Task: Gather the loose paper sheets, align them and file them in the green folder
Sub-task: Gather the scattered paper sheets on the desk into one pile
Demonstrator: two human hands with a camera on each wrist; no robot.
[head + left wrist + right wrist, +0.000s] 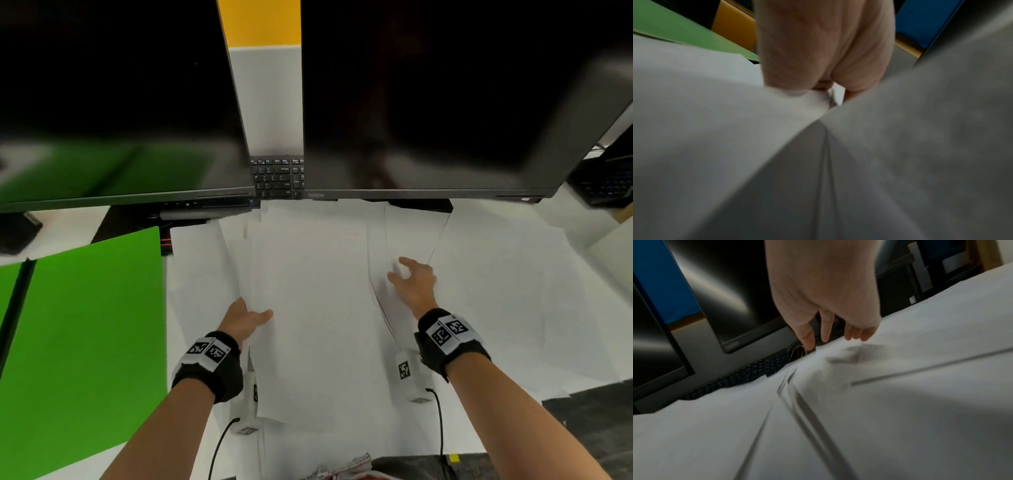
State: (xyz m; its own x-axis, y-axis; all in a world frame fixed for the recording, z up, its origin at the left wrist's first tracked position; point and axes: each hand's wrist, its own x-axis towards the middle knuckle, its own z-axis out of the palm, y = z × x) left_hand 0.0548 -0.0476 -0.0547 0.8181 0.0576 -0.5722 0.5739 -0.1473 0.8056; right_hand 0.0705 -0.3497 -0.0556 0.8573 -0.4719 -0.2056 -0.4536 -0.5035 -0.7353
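Several white paper sheets [308, 291] lie overlapped across the desk in front of me. My left hand [253, 313] pinches the left edge of the middle bundle, thumb on top and fingers beneath; the left wrist view shows the sheets [715, 129] held between thumb and fingers of this hand [824, 94]. My right hand [404, 274] hovers with spread, relaxed fingers at the bundle's right edge. In the right wrist view its fingertips [859, 336] touch the paper [879, 402] and hold nothing. The green folder [89, 342] lies open at the left, beside the sheets, and its green edge [674, 29] shows behind the left hand.
Two dark monitors [120, 102] [428, 102] hang low over the far ends of the sheets, with a black keyboard [277, 176] behind them. More loose sheets [496, 291] spread to the right. The desk's dark front edge [589, 404] shows at lower right.
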